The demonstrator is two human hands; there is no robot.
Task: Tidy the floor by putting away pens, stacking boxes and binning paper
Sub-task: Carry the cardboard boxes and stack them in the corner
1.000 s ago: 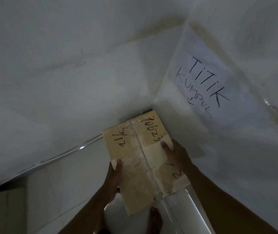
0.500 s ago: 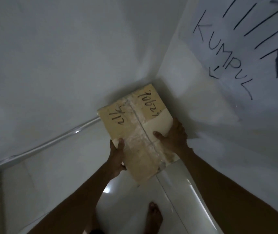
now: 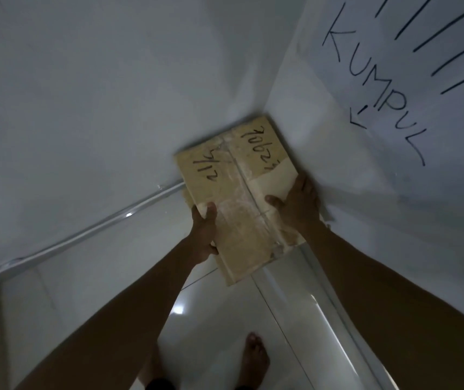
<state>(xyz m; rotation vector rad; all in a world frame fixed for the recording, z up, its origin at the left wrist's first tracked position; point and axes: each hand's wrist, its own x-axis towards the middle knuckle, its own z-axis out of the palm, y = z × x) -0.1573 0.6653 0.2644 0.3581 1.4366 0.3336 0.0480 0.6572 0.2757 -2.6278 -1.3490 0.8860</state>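
Through the head camera you look down into a corner where two white walls meet the glossy tiled floor (image 3: pixel 107 299). You hold a flat cardboard box (image 3: pixel 242 209) pushed up to that corner, its far end close against both walls. Black handwriting and a taped seam run along its top. Your left grip (image 3: pixel 204 235) clasps the box's left edge, with the thumb on the top face and the fingers curled underneath. Your right grip (image 3: pixel 295 204) holds the right edge, the thumb lying across the top and the rest of the hand down the side next to the wall. You cannot tell from here whether the box rests on the floor or on something beneath it. On the right wall hangs a paper sheet (image 3: pixel 394 66) lettered "KUMPUL", with a small arrow pointing down. A bare foot (image 3: pixel 254 358) stands on the tiles below.
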